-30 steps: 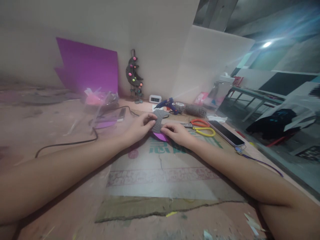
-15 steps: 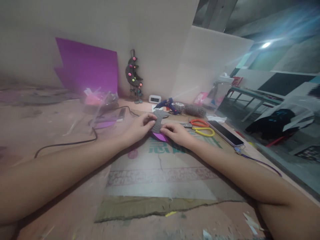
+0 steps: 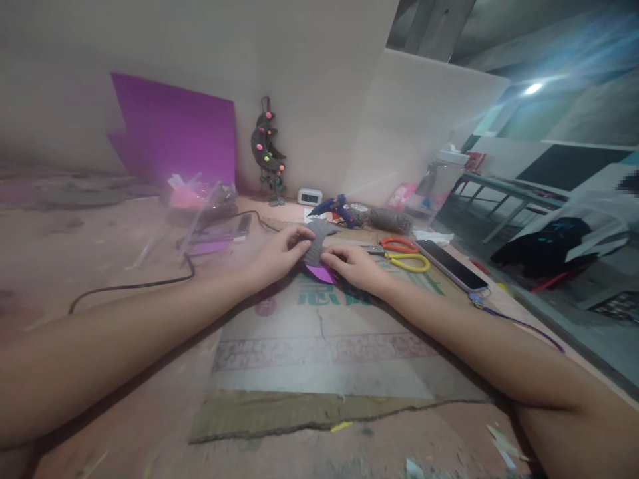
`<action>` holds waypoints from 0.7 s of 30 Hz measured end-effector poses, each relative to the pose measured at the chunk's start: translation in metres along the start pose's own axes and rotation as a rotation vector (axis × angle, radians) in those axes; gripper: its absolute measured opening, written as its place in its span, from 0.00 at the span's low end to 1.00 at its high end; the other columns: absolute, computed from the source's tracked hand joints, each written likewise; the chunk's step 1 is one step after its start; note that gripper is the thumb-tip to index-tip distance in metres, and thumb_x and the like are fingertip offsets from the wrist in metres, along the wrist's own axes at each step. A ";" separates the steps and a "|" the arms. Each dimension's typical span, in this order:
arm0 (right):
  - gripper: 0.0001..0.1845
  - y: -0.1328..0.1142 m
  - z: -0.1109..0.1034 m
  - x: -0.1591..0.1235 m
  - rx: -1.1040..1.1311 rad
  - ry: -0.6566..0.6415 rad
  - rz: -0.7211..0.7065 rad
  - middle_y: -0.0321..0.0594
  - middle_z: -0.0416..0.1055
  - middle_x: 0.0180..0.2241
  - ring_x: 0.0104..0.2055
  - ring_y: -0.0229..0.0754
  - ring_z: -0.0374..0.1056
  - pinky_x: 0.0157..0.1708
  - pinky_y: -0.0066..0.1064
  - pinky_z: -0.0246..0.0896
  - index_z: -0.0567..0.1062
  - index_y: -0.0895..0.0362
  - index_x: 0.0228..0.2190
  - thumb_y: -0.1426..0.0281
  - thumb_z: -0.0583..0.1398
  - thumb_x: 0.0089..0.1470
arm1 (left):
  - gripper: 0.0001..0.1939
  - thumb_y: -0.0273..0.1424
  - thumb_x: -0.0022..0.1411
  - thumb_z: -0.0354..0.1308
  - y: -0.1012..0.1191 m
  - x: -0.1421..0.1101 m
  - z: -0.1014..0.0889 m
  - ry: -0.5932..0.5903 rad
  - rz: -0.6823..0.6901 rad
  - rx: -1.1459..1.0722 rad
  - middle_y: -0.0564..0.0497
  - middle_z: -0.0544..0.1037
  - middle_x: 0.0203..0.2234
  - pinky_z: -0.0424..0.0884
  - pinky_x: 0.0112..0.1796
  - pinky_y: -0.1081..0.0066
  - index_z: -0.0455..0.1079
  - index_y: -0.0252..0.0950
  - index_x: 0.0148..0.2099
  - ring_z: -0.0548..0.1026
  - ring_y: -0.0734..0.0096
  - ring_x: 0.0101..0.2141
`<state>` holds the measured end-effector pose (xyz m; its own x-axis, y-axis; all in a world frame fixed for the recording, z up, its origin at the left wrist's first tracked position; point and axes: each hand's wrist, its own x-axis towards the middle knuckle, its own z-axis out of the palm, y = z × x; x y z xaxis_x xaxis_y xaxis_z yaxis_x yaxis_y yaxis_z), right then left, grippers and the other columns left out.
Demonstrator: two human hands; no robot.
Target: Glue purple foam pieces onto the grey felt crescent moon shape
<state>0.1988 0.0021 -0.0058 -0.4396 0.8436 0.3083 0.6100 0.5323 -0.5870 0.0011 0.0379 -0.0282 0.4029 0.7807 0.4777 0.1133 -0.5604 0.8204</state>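
Note:
Both hands hold a crescent moon (image 3: 314, 247) covered in grey yarn, with its bare purple tip (image 3: 321, 273) showing at the lower end. My left hand (image 3: 287, 255) grips the left edge between thumb and fingers. On the other side, my right hand (image 3: 353, 265) pinches the lower right edge close to the purple part. The crescent is just above a printed cardboard sheet (image 3: 324, 366). Beyond it lies a blue glue gun (image 3: 333, 209), with a roll of grey yarn (image 3: 387, 219) beside it. Scissors (image 3: 407, 254) with orange and yellow handles lie right of my right hand.
A phone (image 3: 452, 266) with a strap lies near the table's right edge. A finished-looking moon ornament (image 3: 267, 146) and purple board (image 3: 180, 133) lean against the wall. A small digital clock (image 3: 309, 197) stands at the back. A black cord (image 3: 134, 287) runs behind my left forearm.
My right fingers have shifted very slightly right along the crescent's edge. Otherwise the hands and crescent stay in nearly the same place.

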 end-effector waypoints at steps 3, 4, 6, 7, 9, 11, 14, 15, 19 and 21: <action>0.16 -0.001 0.000 -0.001 0.006 -0.006 0.012 0.32 0.63 0.20 0.24 0.33 0.57 0.27 0.26 0.50 0.71 0.60 0.24 0.64 0.54 0.58 | 0.10 0.32 0.62 0.53 0.001 0.000 0.000 -0.001 -0.005 -0.014 0.49 0.74 0.37 0.68 0.40 0.69 0.67 0.36 0.45 0.72 0.69 0.37; 0.15 -0.002 -0.001 -0.001 0.013 -0.011 0.020 0.33 0.63 0.21 0.24 0.34 0.57 0.27 0.26 0.51 0.71 0.60 0.24 0.64 0.54 0.58 | 0.10 0.33 0.62 0.53 0.001 0.000 0.000 -0.001 -0.007 -0.018 0.49 0.74 0.37 0.68 0.39 0.69 0.67 0.36 0.45 0.72 0.69 0.37; 0.15 -0.002 -0.001 -0.001 0.025 -0.020 0.030 0.33 0.64 0.21 0.24 0.34 0.58 0.27 0.26 0.51 0.72 0.60 0.25 0.64 0.55 0.57 | 0.10 0.33 0.62 0.53 0.001 0.000 0.000 -0.001 -0.010 -0.020 0.49 0.74 0.37 0.68 0.39 0.69 0.67 0.36 0.45 0.72 0.69 0.37; 0.14 -0.002 -0.001 0.000 0.025 -0.019 0.030 0.33 0.64 0.21 0.24 0.34 0.58 0.27 0.26 0.52 0.72 0.60 0.25 0.64 0.55 0.57 | 0.10 0.33 0.62 0.53 0.000 0.000 0.000 0.002 -0.010 -0.017 0.49 0.74 0.37 0.68 0.39 0.69 0.67 0.36 0.45 0.72 0.69 0.37; 0.13 -0.002 0.000 0.000 0.014 -0.012 0.020 0.33 0.64 0.21 0.25 0.34 0.59 0.28 0.26 0.52 0.72 0.59 0.25 0.65 0.55 0.57 | 0.10 0.33 0.62 0.53 0.000 -0.001 0.000 0.005 -0.006 -0.013 0.49 0.74 0.37 0.68 0.39 0.69 0.67 0.36 0.44 0.72 0.69 0.37; 0.14 -0.002 0.000 0.000 0.000 -0.005 0.005 0.33 0.64 0.21 0.25 0.34 0.58 0.28 0.26 0.52 0.71 0.59 0.24 0.65 0.55 0.58 | 0.10 0.33 0.62 0.53 0.000 -0.001 0.000 0.006 -0.004 -0.010 0.49 0.74 0.38 0.68 0.39 0.69 0.67 0.36 0.44 0.72 0.69 0.38; 0.16 -0.003 -0.001 0.000 0.003 -0.011 0.008 0.32 0.63 0.20 0.24 0.34 0.57 0.27 0.27 0.51 0.70 0.59 0.23 0.64 0.53 0.59 | 0.10 0.33 0.61 0.53 0.000 -0.001 0.000 0.005 -0.007 -0.008 0.49 0.74 0.38 0.68 0.39 0.69 0.68 0.36 0.44 0.72 0.68 0.38; 0.15 -0.004 -0.001 0.000 0.008 -0.013 0.018 0.32 0.63 0.20 0.24 0.34 0.57 0.27 0.27 0.51 0.70 0.59 0.23 0.64 0.54 0.58 | 0.10 0.33 0.61 0.53 0.000 -0.001 0.000 0.008 -0.006 -0.006 0.49 0.74 0.38 0.68 0.39 0.69 0.68 0.36 0.44 0.72 0.68 0.38; 0.13 -0.004 -0.001 -0.001 0.010 -0.014 0.033 0.33 0.64 0.21 0.25 0.34 0.58 0.27 0.26 0.51 0.71 0.59 0.25 0.65 0.56 0.57 | 0.10 0.33 0.61 0.54 0.000 0.000 0.000 0.017 -0.002 0.007 0.48 0.75 0.38 0.68 0.39 0.69 0.68 0.36 0.44 0.72 0.68 0.38; 0.14 -0.003 -0.001 0.000 -0.004 -0.007 0.017 0.33 0.64 0.21 0.25 0.35 0.58 0.27 0.26 0.50 0.71 0.59 0.24 0.65 0.55 0.58 | 0.10 0.33 0.61 0.53 0.000 -0.001 0.000 0.012 -0.003 0.010 0.49 0.75 0.38 0.68 0.39 0.69 0.68 0.36 0.44 0.72 0.68 0.37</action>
<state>0.1979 0.0005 -0.0038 -0.4337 0.8522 0.2927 0.6204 0.5180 -0.5889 0.0010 0.0376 -0.0287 0.3917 0.7856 0.4789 0.1240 -0.5608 0.8186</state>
